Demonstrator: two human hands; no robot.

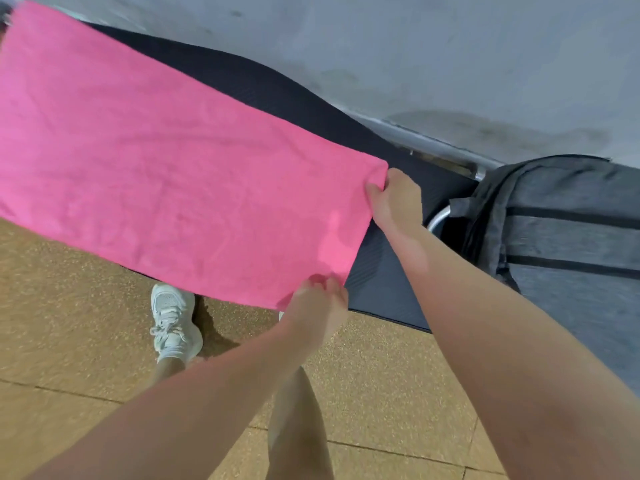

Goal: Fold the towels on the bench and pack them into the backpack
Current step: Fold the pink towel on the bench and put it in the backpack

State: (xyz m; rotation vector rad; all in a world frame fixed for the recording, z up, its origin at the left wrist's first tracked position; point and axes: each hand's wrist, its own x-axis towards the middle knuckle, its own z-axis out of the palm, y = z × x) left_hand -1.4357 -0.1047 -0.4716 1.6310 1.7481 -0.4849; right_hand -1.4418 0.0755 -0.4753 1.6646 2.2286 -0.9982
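Observation:
A large pink towel (166,161) is spread out flat over the dark padded bench (381,271), running from the upper left toward the middle. My left hand (320,301) pinches the towel's near right corner. My right hand (394,199) grips its far right corner. A grey backpack (561,237) with black stripes stands at the right end of the bench, just beyond my right hand. Whether the backpack is open cannot be told.
A grey concrete wall (450,64) rises behind the bench. A metal frame tube (438,216) shows between bench and backpack. Below is a speckled tan tiled floor (69,341), with my white sneaker (175,320) close to the bench edge.

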